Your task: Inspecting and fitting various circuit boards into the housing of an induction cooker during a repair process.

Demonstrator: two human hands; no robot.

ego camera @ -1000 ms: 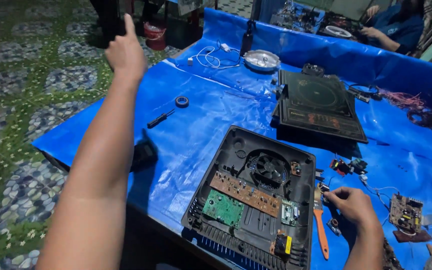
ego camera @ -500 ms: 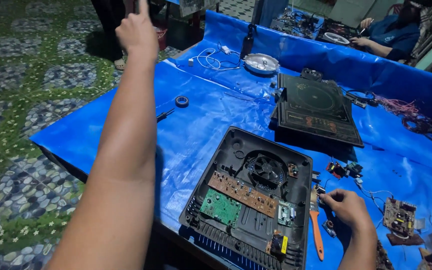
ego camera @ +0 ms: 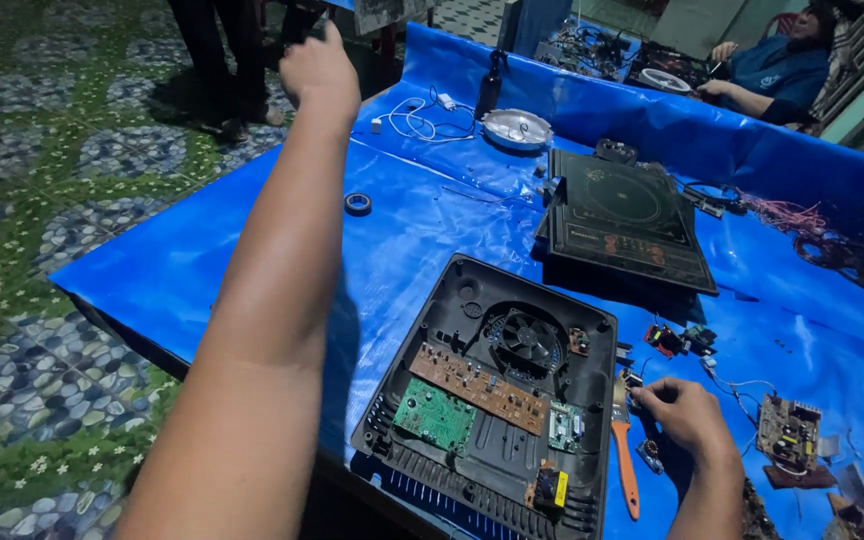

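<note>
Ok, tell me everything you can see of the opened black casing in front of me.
The black casing lies flat and open on the blue sheet, turned at an angle to the table edge. It looks like moulded plastic, with vent slats along its near edge. Inside sit a round fan, a long brown circuit board, a green board and a small yellow part. Neither hand touches it; the right hand rests beside it.

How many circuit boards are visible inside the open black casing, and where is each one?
3. In the open black casing: a long brown board across the middle, a green board below it, a small board at right. Others may be hidden.
</note>
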